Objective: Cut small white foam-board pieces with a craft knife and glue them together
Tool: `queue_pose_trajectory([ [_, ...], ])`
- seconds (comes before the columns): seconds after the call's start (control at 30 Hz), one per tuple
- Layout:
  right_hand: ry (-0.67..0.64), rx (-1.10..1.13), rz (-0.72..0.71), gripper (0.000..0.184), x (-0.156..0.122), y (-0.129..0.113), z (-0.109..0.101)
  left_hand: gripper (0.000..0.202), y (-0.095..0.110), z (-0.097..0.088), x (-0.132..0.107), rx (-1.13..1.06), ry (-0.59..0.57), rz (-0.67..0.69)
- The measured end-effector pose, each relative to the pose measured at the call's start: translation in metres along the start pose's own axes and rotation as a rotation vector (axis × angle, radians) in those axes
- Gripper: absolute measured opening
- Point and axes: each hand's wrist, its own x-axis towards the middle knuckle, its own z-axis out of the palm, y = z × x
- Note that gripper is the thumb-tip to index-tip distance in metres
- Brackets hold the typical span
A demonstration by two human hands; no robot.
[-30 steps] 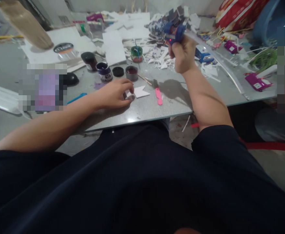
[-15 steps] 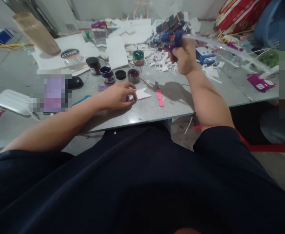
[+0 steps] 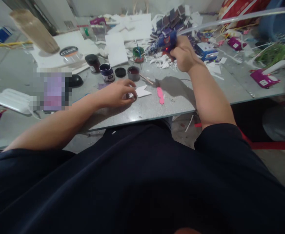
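Observation:
My right hand (image 3: 185, 55) is wrapped round a blue hot glue gun (image 3: 167, 42), held above the table. A red light glows on the gun, its nozzle points left, and a long clear glue stick (image 3: 213, 23) runs out of its back. My left hand (image 3: 120, 93) rests on the table with curled fingers around the left end of a white board piece (image 3: 143, 92). That piece has a V-shaped notch on its right side, and its left end is partly hidden by the fingers. Right of it lies a pink-handled craft knife (image 3: 160, 96).
Paint jars (image 3: 107, 72) and a green jar with a brush (image 3: 138, 54) stand behind my left hand. White scraps and a heap of dark pieces (image 3: 173, 21) lie beyond. A phone (image 3: 54, 91), a black mouse (image 3: 76, 80) and a white power strip (image 3: 12, 100) are at left.
My right hand and the glue gun have shifted slightly left. The trailing glue stick has swung up from sloping down to the right. My left hand stays at the white board piece.

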Motion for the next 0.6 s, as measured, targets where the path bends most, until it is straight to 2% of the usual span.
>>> queue_pose_trajectory([
  [0.1,0.050,-0.072,-0.011,0.016,-0.007,-0.011,0.000,0.038,0.005,-0.008,-0.001,0.063,-0.085,0.016],
  [0.2,0.106,-0.191,-0.008,0.023,-0.011,-0.021,0.002,0.040,0.009,-0.013,-0.002,0.094,-0.120,0.012],
  [0.3,0.107,-0.307,0.097,0.036,-0.012,-0.030,0.006,0.041,0.011,-0.014,-0.002,0.103,-0.128,0.015],
  [0.37,0.077,-0.381,0.133,0.037,-0.013,-0.036,0.011,0.042,0.011,-0.014,-0.001,0.105,-0.130,0.017],
  [0.6,-0.102,-0.654,0.062,0.043,-0.022,-0.063,0.028,0.042,0.007,-0.012,0.001,0.087,-0.123,0.031],
])
